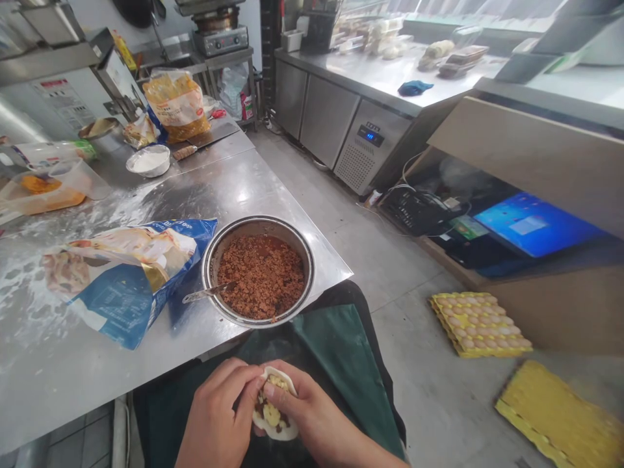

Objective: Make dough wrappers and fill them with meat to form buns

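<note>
A round dough wrapper [286, 431] with yellow, crumbly pieces and dark filling [271, 412] in it is held low in front, over the dark green apron [336, 351]. My left hand [221, 409] pinches its upper left edge between thumb and fingers. From the right, my right hand [316, 406] cups it, with the thumb pressed on the filling. Just beyond them, a steel pot [311, 260] of brown minced filling [263, 273] stands at the table corner. A metal utensil handle [202, 295] leans out over its left rim.
On the steel table [195, 344] lies a blue-and-white bag [131, 279]. Farther back are a bowl of white powder [149, 160], a rolling pin [185, 153] and a yellow bag [176, 107]. Egg trays [480, 325] and a cardboard box [556, 312] with a lit screen stand right.
</note>
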